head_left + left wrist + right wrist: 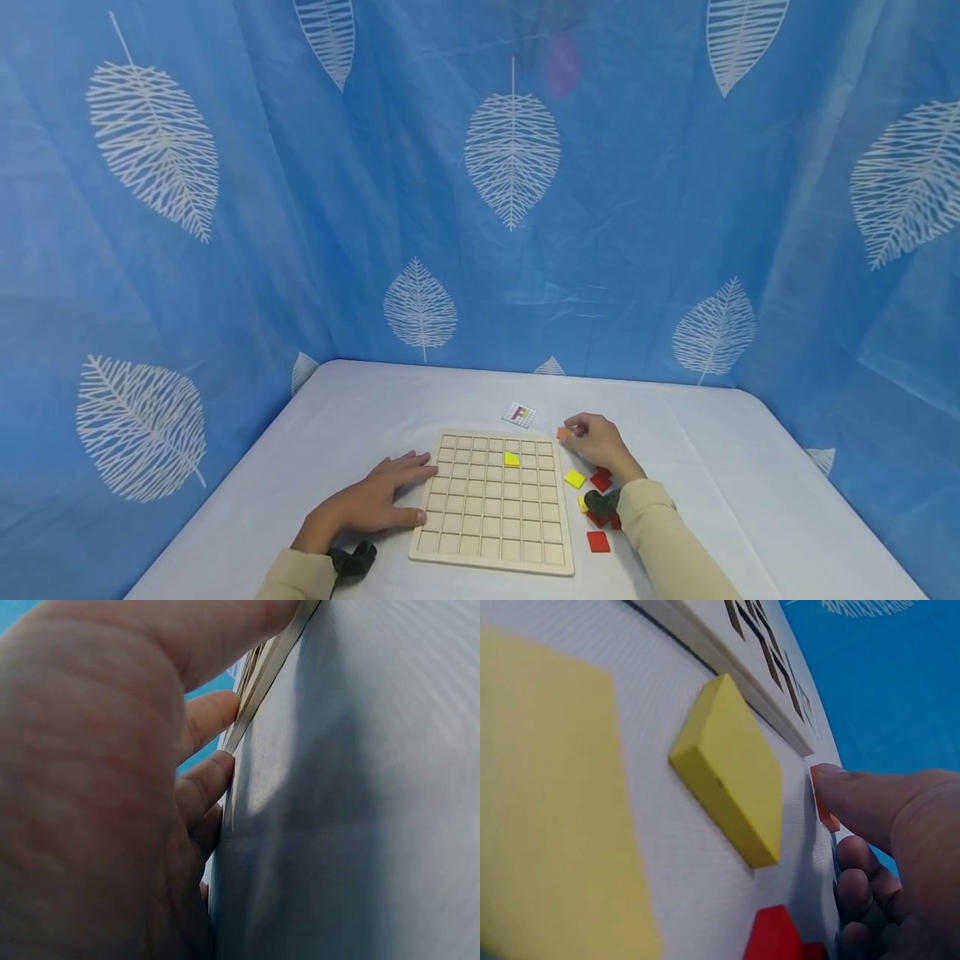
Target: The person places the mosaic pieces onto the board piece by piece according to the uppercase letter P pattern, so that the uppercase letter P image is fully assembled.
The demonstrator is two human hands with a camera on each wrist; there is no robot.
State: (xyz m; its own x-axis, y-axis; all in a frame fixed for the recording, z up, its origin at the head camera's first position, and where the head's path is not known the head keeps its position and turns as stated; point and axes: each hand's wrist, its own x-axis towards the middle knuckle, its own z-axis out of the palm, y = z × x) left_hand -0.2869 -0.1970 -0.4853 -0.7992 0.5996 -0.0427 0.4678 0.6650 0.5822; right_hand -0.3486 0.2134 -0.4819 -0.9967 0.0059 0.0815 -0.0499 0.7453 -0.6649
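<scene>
My left hand (375, 497) lies with spread fingers at the left edge of a pale wooden grid board (491, 512); its thumb and fingertips touch that edge. One yellow tile with a rounded corner (512, 459) sits in a cell in the upper part of the board. Past the board's far right corner, my right hand (596, 440) pinches a small orange tile (562, 433) at the tabletop. In the right wrist view the thumb presses on the orange tile (821, 796), while the index finger's contact is hidden.
Right of the board lie a yellow tile (574, 478), a partly hidden yellow tile (582, 504) and several red tiles (597, 542), some under the right wrist. A small patterned card (519, 414) lies beyond the board on the white tablecloth (405, 392). Blue leaf-print curtains (510, 292) surround the table.
</scene>
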